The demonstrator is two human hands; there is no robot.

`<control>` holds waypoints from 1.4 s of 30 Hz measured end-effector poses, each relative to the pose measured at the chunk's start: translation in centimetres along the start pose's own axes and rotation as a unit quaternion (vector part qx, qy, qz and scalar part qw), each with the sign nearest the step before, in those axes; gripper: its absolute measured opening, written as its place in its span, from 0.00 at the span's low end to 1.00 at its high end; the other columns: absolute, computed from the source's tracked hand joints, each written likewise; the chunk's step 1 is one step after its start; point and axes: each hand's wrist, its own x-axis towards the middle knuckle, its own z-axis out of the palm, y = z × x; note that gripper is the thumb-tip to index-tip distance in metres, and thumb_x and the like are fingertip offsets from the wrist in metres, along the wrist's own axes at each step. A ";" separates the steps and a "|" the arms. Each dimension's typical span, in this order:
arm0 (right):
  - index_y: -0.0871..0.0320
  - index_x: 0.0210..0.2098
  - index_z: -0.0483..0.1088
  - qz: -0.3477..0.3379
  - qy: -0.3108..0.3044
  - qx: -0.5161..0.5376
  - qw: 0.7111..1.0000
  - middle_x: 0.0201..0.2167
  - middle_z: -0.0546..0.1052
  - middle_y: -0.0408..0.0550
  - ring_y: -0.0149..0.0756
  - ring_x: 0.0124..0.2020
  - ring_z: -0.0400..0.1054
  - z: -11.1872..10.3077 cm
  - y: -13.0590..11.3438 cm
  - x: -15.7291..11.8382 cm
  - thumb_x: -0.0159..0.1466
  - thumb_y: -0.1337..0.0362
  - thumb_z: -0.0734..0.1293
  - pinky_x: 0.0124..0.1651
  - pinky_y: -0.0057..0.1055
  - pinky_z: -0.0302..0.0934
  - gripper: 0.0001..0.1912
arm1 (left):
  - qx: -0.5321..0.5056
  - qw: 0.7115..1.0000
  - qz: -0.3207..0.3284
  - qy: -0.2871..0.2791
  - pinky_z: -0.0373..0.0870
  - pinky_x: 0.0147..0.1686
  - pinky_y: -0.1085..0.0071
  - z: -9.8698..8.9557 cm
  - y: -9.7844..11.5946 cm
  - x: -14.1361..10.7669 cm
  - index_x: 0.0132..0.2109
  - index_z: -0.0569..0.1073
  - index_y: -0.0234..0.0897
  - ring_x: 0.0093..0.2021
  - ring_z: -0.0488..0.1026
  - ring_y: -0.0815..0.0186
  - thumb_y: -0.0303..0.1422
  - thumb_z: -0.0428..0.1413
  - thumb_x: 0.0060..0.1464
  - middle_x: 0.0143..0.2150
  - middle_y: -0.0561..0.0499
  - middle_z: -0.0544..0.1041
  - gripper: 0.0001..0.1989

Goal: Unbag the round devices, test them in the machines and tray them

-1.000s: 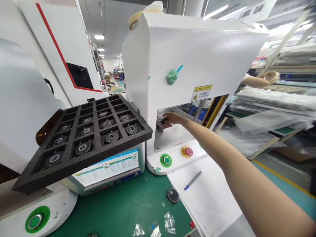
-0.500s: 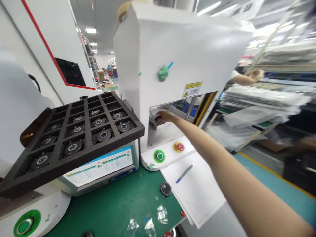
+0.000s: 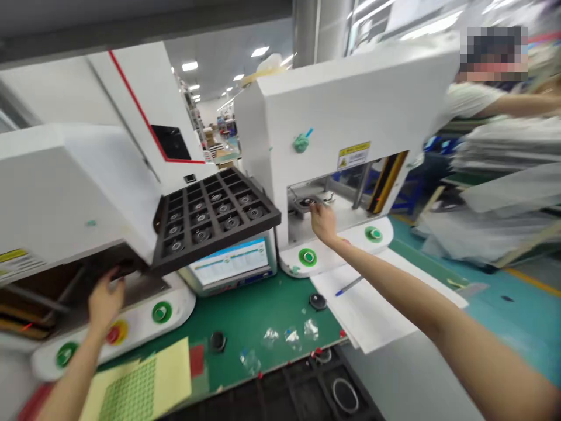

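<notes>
Left hand [image 3: 106, 301] left of black tray [image 3: 239, 233]; right hand [image 3: 324, 223] right of it, near fixture [image 3: 301, 204]. Well apart; grips unclear.

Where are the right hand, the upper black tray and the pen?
Right hand [image 3: 324, 223]: head view, back of the hand.
Upper black tray [image 3: 245, 232]: head view, its front wall.
Pen [image 3: 349, 286]: head view, middle of its visible barrel.

Round black watch body [image 3: 308, 202], paler at its centre, which I see lying level in its fixture [image 3: 300, 210], far and right of centre. Nearer, at left, I make out a dark piece [image 3: 127, 266], its form blurred.
</notes>
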 end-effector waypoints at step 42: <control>0.54 0.26 0.73 -0.065 -0.019 0.539 0.840 0.28 0.80 0.44 0.33 0.31 0.76 -3.6 -17.0 -39.2 0.55 0.70 0.74 0.35 0.27 0.72 0.07 | -0.432 0.887 -0.053 -0.157 0.72 0.33 0.70 -15.2 14.3 -32.5 0.41 0.81 0.48 0.35 0.74 0.62 0.42 0.59 0.57 0.34 0.49 0.77 0.08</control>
